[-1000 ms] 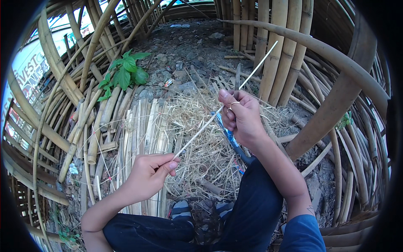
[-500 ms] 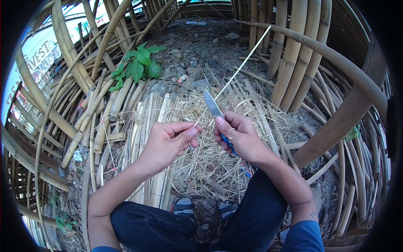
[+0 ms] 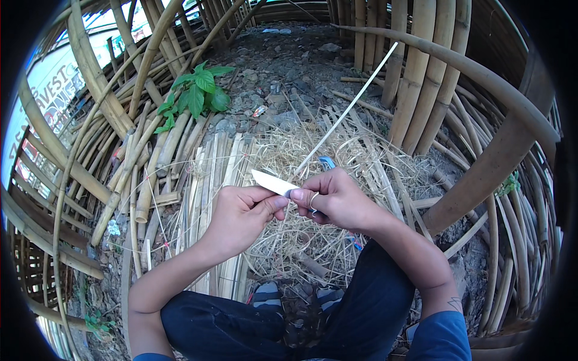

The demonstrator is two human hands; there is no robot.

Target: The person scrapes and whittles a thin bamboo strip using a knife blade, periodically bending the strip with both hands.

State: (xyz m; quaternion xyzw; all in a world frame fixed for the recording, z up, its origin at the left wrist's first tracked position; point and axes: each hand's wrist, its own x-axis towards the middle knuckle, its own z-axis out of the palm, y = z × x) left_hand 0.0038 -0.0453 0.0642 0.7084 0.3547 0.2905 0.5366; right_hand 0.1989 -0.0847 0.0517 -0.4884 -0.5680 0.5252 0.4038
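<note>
My right hand (image 3: pixel 337 198) is closed round a knife, its thumb at the base of the bright blade (image 3: pixel 271 182). The blade tip points left and away from me, over my left fingertips. My left hand (image 3: pixel 241 213) is closed in a pinch by the blade, at the near end of a thin pale bamboo strip (image 3: pixel 349 113). That strip slants up to the far right; its lower end is hidden behind blade and fingers. A thin curled shaving (image 3: pixel 313 200) hangs by my right thumb. Just beyond my right hand shows a blue piece (image 3: pixel 326 162); whether it belongs to the knife I cannot tell.
Loose shavings (image 3: pixel 301 240) cover the ground between my legs and beyond. Split bamboo slats (image 3: pixel 220 162) lie to the left, with poles and a green leafy plant (image 3: pixel 197 90) past them. Upright bamboo poles (image 3: pixel 415 78) and a thick slanting pole (image 3: pixel 481 174) stand at right.
The knife has swung left and down, so its blade now lies across by my left fingers. My right hand moved slightly nearer the left. The strip's far end shifted slightly right.
</note>
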